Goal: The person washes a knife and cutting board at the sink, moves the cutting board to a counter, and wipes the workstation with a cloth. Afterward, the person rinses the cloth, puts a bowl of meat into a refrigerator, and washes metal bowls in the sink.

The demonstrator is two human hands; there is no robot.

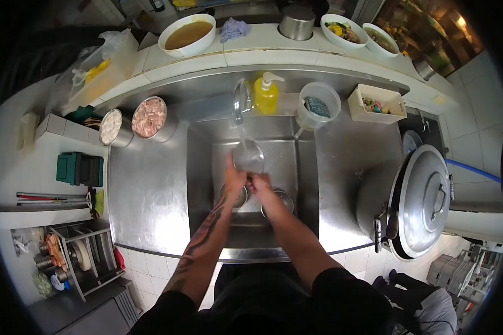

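Note:
Over the sink (pixel 202 167), water runs from the faucet (pixel 238 114) into a small round metal pan (pixel 248 154). My right hand (pixel 259 182) is closed around its dark handle, on the near side. My left hand (pixel 235 174) grips the pan's left edge, thumb stretched along it; motion blurs the fingers a little. Two more round metal vessels lie on the sink floor: one (pixel 241 197) partly behind my left hand, the other (pixel 283 202) under my right forearm.
Behind the sink stand a yellow soap pump bottle (pixel 266 97) and a clear tub (pixel 322 109) with a scouring pad. Two containers of raw meat (pixel 149 118) are at left. A large lidded pot (pixel 422 201) fills the right counter. Another person (pixel 425 304) is at lower right.

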